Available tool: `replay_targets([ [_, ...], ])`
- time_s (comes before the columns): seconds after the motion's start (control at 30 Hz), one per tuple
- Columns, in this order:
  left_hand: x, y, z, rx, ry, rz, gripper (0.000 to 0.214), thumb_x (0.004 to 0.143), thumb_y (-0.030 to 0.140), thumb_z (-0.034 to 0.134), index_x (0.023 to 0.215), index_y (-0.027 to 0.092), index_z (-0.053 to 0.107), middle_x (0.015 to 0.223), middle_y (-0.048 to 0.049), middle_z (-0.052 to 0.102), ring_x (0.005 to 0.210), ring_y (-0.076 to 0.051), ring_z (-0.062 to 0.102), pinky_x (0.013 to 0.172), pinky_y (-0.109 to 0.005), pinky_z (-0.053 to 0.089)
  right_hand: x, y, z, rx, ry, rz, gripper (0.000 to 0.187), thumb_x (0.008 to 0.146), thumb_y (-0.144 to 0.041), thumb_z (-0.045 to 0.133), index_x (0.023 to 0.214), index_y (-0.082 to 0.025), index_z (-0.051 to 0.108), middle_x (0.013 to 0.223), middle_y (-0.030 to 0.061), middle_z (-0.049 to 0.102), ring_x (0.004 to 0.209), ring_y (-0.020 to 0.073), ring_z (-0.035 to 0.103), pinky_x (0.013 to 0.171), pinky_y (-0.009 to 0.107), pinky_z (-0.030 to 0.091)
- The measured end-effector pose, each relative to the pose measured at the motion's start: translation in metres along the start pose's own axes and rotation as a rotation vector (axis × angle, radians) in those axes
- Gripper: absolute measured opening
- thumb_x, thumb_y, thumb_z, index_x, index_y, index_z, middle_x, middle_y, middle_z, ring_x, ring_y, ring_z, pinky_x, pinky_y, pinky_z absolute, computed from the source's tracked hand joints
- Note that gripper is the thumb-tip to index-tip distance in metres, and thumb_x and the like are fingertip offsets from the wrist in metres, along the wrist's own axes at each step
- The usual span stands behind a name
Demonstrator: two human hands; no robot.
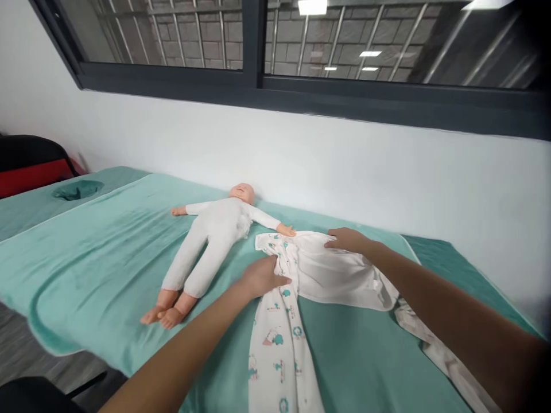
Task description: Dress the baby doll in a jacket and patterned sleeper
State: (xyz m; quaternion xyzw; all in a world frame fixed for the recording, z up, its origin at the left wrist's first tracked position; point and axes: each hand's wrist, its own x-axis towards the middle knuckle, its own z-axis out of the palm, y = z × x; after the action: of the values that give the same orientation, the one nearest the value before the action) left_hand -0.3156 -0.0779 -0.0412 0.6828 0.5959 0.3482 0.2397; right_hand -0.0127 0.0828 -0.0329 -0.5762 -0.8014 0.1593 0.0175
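Note:
A baby doll (215, 238) in a white bodysuit lies face up on the teal sheet (99, 269), arms spread. Beside it, to the right, lies a white printed baby garment (301, 287), partly turned inside out. My left hand (262, 276) rests flat on the garment's left edge, fingers stretched out. Near the doll's outstretched hand, my right hand (346, 240) lies flat on the garment's upper part, fingers extended. Neither hand grips the cloth.
The bed runs along a white wall (344, 166) under a dark-framed window. A second teal bed with a face hole (77, 189) stands at the left, with a black and red chair (30, 163) behind it.

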Motion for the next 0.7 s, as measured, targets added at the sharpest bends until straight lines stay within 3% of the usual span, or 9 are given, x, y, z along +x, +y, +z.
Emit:
replay_targets([
  [0.1,-0.002,0.029,0.011,-0.047,-0.185,0.143,0.012,0.073,0.037,0.067,0.074,0.025,0.068,0.081,-0.0043,0.068,0.080,-0.024,0.066,0.076,-0.033,0.052,-0.028,-0.006,-0.010,-0.023,0.045,-0.083,0.025,0.088,-0.043,0.054,0.099,-0.026,0.069,0.111,0.0075,0.070,0.104,0.0289,0.060,0.086,0.038,0.044],
  [0.17,-0.003,0.052,0.012,-0.002,-0.221,0.250,0.010,0.078,0.025,0.058,0.076,0.021,0.067,0.089,-0.0058,0.068,0.090,-0.024,0.065,0.084,-0.032,0.051,-0.051,-0.016,-0.017,-0.011,0.087,-0.144,0.030,0.094,-0.041,0.045,0.108,-0.028,0.068,0.117,0.0061,0.068,0.109,0.0272,0.059,0.090,0.037,0.043],
  [0.27,-0.002,0.081,0.018,0.109,-0.139,0.441,0.025,0.082,0.012,0.047,0.095,0.020,0.067,0.099,-0.0068,0.065,0.100,-0.022,0.060,0.095,-0.034,0.046,-0.094,-0.037,-0.029,0.065,0.162,-0.338,0.030,0.094,-0.035,0.046,0.112,-0.030,0.069,0.117,0.0039,0.068,0.107,0.0234,0.060,0.089,0.032,0.043],
  [0.33,0.001,0.096,0.025,0.150,0.010,0.523,0.039,0.083,0.011,0.047,0.118,0.019,0.060,0.109,-0.0096,0.061,0.108,-0.023,0.056,0.101,-0.039,0.042,-0.128,-0.052,-0.037,0.167,0.215,-0.503,0.028,0.094,-0.033,0.047,0.110,-0.029,0.070,0.111,0.0036,0.069,0.101,0.0213,0.062,0.085,0.030,0.044],
  [0.4,0.002,0.108,0.031,0.177,0.126,0.557,0.050,0.083,0.015,0.052,0.133,0.017,0.050,0.121,-0.0136,0.056,0.117,-0.026,0.051,0.103,-0.043,0.039,-0.162,-0.068,-0.045,0.236,0.267,-0.571,0.030,0.097,-0.034,0.043,0.106,-0.027,0.071,0.102,0.0041,0.070,0.095,0.0201,0.063,0.082,0.030,0.044],
  [0.5,-0.008,0.125,0.029,0.283,0.054,0.612,0.033,0.086,0.025,0.057,0.118,0.019,0.060,0.113,-0.0117,0.062,0.108,-0.026,0.057,0.096,-0.040,0.042,-0.214,-0.085,-0.054,0.263,0.319,-0.622,0.031,0.098,-0.035,0.042,0.104,-0.026,0.072,0.097,0.0041,0.070,0.092,0.0198,0.063,0.082,0.031,0.045],
  [0.6,-0.038,0.139,0.015,0.477,0.037,0.489,0.018,0.088,0.027,0.053,0.100,0.019,0.064,0.087,-0.0082,0.068,0.084,-0.026,0.064,0.081,-0.039,0.044,-0.261,-0.090,-0.051,0.286,0.335,-0.570,0.026,0.096,-0.035,0.048,0.103,-0.029,0.071,0.098,0.0027,0.070,0.089,0.0197,0.063,0.080,0.031,0.046],
  [0.7,-0.082,0.151,0.002,0.431,0.156,0.305,0.022,0.085,0.028,0.055,0.106,0.020,0.060,0.079,-0.0060,0.067,0.074,-0.026,0.064,0.070,-0.036,0.044,-0.295,-0.089,-0.026,0.364,0.333,-0.280,0.032,0.087,-0.039,0.059,0.118,-0.032,0.064,0.102,0.0027,0.069,0.079,0.0201,0.063,0.073,0.032,0.049],
])
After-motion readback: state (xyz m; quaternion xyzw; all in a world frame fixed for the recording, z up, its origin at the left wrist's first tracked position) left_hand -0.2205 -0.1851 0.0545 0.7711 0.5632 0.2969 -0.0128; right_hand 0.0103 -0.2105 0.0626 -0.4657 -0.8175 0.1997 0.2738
